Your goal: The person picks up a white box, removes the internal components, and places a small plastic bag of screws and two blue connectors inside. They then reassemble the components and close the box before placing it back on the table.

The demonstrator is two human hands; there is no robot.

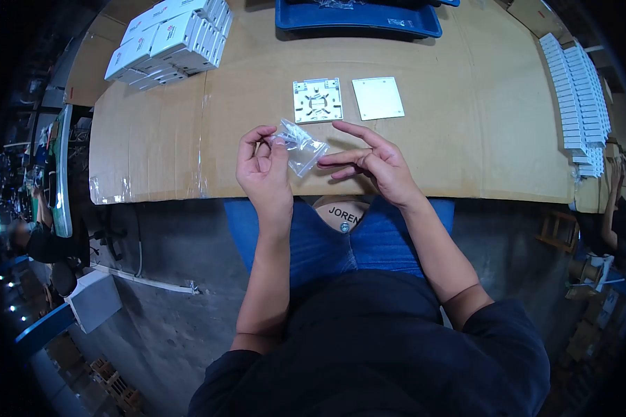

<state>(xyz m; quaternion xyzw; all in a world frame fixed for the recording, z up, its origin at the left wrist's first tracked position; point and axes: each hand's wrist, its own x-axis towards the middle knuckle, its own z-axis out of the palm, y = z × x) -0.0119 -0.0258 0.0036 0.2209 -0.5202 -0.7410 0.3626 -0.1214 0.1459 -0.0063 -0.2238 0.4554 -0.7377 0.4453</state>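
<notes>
Between my two hands hangs a small clear plastic bag (302,147), tilted, its contents too small to make out. My left hand (266,163) pinches the bag's upper left corner between thumb and fingers. At the bag's right edge, the fingertips of my right hand (379,163) touch or lie close to it, with the index finger stretched out. Just beyond the hands, a white square base (318,101) with slots and clips lies on the cardboard-covered table. Right of it lies a flat white square cover (378,98), apart from the base.
White boxes (170,42) are stacked at the back left. A blue tray (358,30) with clear plastic packets stands at the back middle. Stacks of white pieces (579,104) line the right side. The cardboard table edge (368,197) runs before my lap. People's arms show at both far sides.
</notes>
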